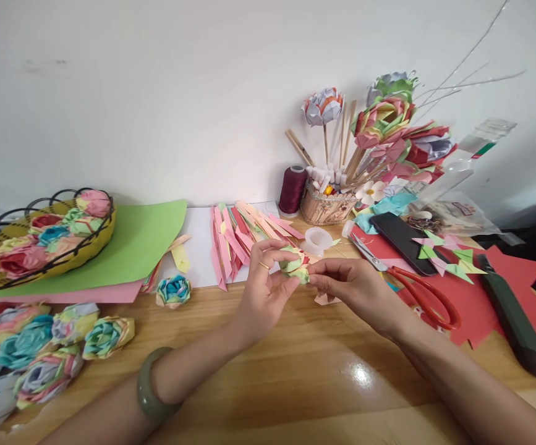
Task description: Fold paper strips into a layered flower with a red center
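Note:
A small paper flower [295,264], pale green and yellow with some red, is held above the table between my two hands. My left hand [268,284] is closed around its left side, thumb below and fingers above. The fingertips of my right hand [351,281] pinch its right edge. Just behind the flower stands a small translucent plastic cup [318,240]. Folded paper strips [235,241] in pink, red, peach and green lie in a pile beyond my left hand. A blue and cream paper flower [174,290] rests on the table to the left.
Finished paper flowers [40,346] crowd the left front, and a yellow basket [70,256] holds more. Thread spool [293,190] and flower-filled woven pot [327,207] stand by the wall. Red-handled scissors [425,296], a black phone [402,242] and a dark green utility knife [518,321] lie right.

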### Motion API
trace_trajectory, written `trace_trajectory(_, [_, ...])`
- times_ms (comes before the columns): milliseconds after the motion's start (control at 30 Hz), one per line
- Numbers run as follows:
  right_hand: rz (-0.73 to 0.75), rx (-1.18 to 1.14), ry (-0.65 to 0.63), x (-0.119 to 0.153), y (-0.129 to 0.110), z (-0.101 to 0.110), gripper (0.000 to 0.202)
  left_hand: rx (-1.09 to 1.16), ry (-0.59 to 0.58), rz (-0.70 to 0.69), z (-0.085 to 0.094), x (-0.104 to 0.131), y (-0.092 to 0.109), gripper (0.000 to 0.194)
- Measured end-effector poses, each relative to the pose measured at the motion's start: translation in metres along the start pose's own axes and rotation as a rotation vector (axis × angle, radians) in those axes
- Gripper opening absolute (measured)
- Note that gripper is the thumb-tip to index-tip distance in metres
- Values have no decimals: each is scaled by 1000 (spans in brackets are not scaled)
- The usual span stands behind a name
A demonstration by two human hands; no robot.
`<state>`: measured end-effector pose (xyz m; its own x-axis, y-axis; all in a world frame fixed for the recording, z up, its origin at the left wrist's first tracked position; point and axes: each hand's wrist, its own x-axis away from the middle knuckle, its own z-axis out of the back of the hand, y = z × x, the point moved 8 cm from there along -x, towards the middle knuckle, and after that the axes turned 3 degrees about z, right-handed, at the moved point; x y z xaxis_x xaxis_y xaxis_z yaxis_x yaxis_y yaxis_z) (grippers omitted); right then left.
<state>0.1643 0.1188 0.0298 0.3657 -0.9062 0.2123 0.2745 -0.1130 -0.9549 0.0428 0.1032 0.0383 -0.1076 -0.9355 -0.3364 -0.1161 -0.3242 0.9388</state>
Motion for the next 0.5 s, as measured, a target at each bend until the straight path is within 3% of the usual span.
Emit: trace_trajectory(500, [62, 63, 101, 4, -10, 1, 28, 62, -17, 12, -2, 0, -3, 18])
